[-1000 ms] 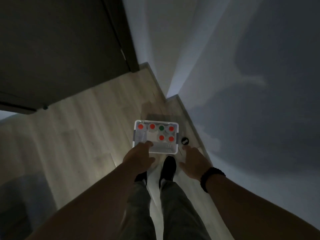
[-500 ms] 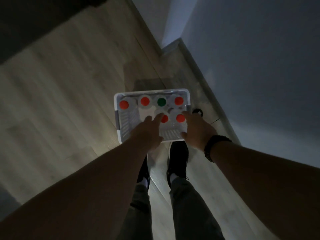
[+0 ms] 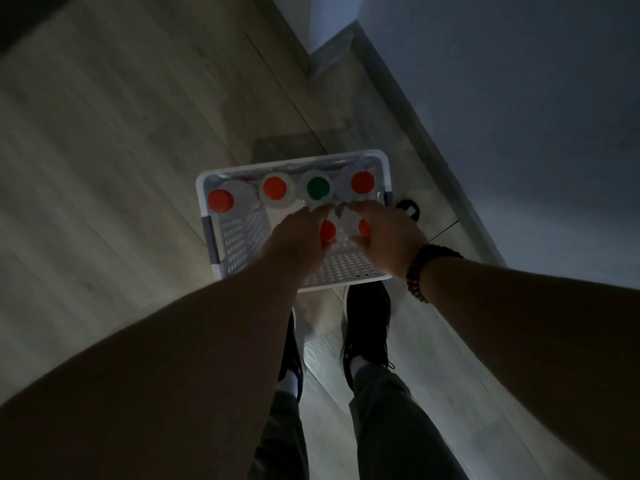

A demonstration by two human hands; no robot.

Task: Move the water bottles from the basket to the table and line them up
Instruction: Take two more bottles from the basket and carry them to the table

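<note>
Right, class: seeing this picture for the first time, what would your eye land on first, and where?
Bright bottle caps glow in the white basket on the floor: five red, and one green cap third from the left in the far row. The left hand and right hand reach over the two near red-capped bottles.

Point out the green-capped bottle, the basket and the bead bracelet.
green-capped bottle point(image 3: 318, 188): head view, on its cap.
basket point(image 3: 239, 237): head view, bare perforated bottom.
bead bracelet point(image 3: 415, 275): head view, beads on the right wrist.
</note>
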